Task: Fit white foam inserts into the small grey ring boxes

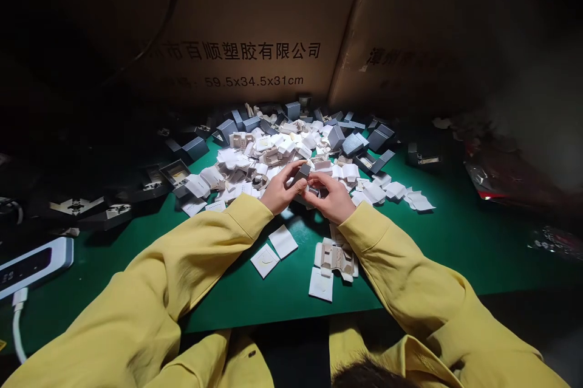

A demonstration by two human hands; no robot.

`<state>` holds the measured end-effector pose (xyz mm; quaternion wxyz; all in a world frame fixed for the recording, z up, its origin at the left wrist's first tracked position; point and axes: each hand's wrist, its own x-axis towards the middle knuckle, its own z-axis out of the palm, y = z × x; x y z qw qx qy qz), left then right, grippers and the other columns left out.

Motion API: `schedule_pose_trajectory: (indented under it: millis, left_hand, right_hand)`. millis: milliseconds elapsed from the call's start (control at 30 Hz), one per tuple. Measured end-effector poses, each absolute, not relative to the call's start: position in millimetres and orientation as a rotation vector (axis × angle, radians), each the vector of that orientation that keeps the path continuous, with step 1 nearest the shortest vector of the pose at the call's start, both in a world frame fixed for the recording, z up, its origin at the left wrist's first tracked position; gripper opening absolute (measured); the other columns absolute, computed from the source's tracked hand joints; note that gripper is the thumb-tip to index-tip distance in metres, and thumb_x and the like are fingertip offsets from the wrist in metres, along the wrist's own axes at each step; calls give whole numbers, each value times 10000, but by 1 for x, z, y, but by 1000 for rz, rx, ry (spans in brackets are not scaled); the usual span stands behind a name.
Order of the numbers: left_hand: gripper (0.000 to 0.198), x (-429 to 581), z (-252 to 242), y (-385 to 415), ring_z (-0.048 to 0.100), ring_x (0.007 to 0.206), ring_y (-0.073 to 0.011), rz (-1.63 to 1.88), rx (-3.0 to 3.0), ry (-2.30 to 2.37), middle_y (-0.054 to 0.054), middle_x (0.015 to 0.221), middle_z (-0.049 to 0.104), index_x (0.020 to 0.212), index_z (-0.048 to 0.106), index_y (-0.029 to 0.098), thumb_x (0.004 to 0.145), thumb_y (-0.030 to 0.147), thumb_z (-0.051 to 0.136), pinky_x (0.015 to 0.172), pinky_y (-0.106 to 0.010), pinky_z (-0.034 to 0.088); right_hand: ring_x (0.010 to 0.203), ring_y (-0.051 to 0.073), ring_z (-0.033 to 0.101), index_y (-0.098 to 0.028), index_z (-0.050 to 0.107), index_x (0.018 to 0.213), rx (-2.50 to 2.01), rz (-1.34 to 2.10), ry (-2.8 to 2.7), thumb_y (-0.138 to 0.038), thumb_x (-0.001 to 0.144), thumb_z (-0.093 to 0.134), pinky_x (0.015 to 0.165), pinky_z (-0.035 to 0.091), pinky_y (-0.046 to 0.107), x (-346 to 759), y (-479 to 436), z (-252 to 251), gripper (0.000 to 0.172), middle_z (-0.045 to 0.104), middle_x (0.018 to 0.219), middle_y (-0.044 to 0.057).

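The small dark box [305, 172] was pinched between the two close-set hands, the left hand [281, 189] at its eight o'clock, the right hand [333, 197] at four; white inserts [233, 158] lay heaped towards ten.

Illumination is concentrated at centre, where the white paper pieces [234, 158] are brightest. The tabletop [455, 230] darkens outward; both sides fall into deep shadow. Central carton lettering [259, 51] is sharp. Grey haze veils the upper right.
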<state>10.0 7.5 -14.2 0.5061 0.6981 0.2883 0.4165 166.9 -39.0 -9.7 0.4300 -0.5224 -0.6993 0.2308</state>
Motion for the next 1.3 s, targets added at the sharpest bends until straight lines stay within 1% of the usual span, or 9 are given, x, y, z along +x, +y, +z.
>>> schedule_pose_trajectory:
  millis: [167, 300, 500, 633, 733, 933, 1067, 1300]
  left_hand:
    - [594, 10, -13, 7, 512, 1118, -257, 986, 1695, 728, -135, 1235, 529, 1238, 465, 143, 770, 501, 542, 959, -380, 400]
    - [597, 10, -14, 7, 504, 1143, -261, 983, 1721, 709, -133, 1253, 527, 1257, 464, 144, 779, 493, 535, 973, -382, 396]
    - [614, 9, -13, 7, 435, 1234, -278, 964, 1811, 747, -131, 1335, 474, 1284, 470, 138, 791, 502, 511, 1059, -399, 308]
    - [639, 9, -13, 7, 406, 1261, -282, 948, 1849, 746, -122, 1353, 460, 1301, 463, 145, 789, 527, 497, 1082, -408, 275]
    - [653, 9, -13, 6, 397, 1268, -285, 940, 1839, 748, -116, 1357, 458, 1307, 460, 147, 786, 540, 494, 1086, -412, 269]
    - [651, 9, -13, 7, 395, 1270, -286, 927, 1797, 745, -114, 1361, 455, 1299, 474, 159, 784, 557, 487, 1087, -429, 261]
    - [685, 9, -14, 8, 395, 1270, -291, 923, 1767, 745, -127, 1351, 464, 1280, 495, 144, 763, 593, 489, 1088, -428, 260]
    - [707, 9, -13, 8, 397, 1268, -302, 907, 1798, 753, -139, 1356, 453, 1284, 489, 124, 762, 601, 479, 1081, -437, 276]
  right_hand:
    - [731, 158, 579, -207, 631, 841, -1310, 564, -1705, -342, 712, 634, 726, 477, 314, 167, -39, -8, 187, 658, 862, 28]
    - [755, 166, 581, -195, 647, 774, -1284, 592, -1722, -320, 705, 632, 704, 470, 309, 169, -38, -5, 143, 668, 849, 36]
    - [700, 148, 556, -193, 637, 749, -1289, 611, -1715, -310, 688, 634, 659, 463, 288, 170, -36, -4, 131, 653, 795, 28]
    - [712, 154, 550, -193, 624, 722, -1273, 548, -1803, -276, 692, 619, 666, 454, 289, 171, -35, -2, 89, 637, 762, 24]
    - [733, 159, 544, -197, 622, 730, -1238, 507, -1876, -252, 695, 608, 687, 451, 296, 172, -35, -2, 67, 631, 763, 21]
    - [748, 161, 530, -201, 635, 794, -1247, 517, -1956, -266, 716, 598, 694, 439, 296, 177, -31, -3, 108, 622, 811, 31]
    - [741, 167, 514, -193, 628, 776, -1213, 496, -2009, -305, 734, 593, 694, 425, 306, 178, -30, -3, 125, 595, 773, 37]
    - [777, 167, 493, -194, 608, 776, -1215, 508, -2071, -302, 759, 566, 718, 403, 302, 178, -29, -4, 117, 542, 769, 28]
